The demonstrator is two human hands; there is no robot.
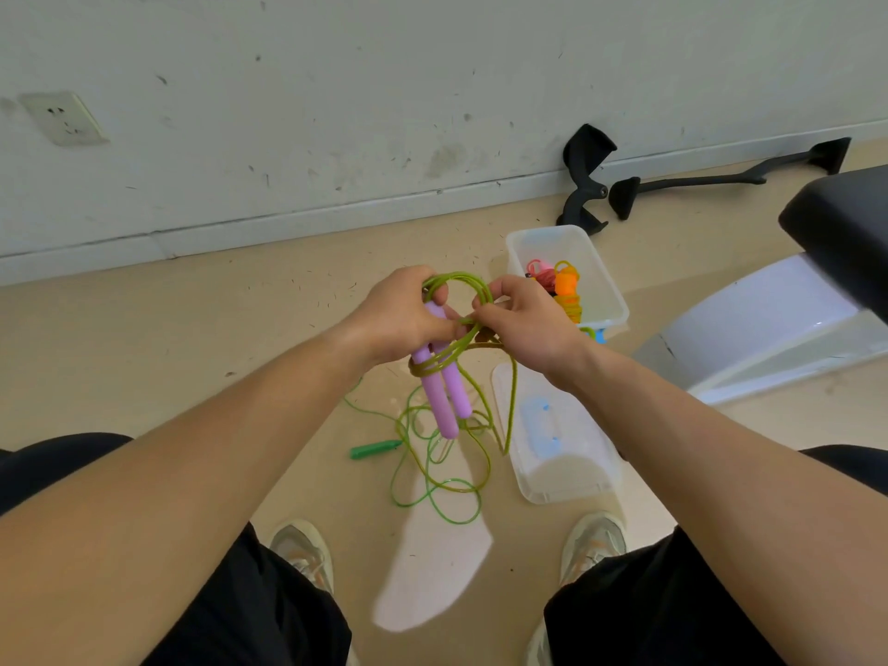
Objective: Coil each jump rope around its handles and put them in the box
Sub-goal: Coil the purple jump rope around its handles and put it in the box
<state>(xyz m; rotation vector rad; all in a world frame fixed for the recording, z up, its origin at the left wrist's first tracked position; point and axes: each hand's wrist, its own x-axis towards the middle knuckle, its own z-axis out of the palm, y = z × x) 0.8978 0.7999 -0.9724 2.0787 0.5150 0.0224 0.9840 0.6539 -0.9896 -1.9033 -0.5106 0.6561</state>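
Below my left grip (399, 314), which clasps their tops, the purple handles (444, 396) hang lengthwise; my right grip (524, 324) pinches the yellow-green rope (423, 369) alongside, box (548, 231) just beyond.

Purple-handled rope (444, 396) partly coiled, green-handled rope (377, 449) loose on floor (192, 338)

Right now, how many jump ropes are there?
4: purple-handled rope in left hand and right hand, green rope on the floor, pink rope and orange rope in the box; maybe more hidden.
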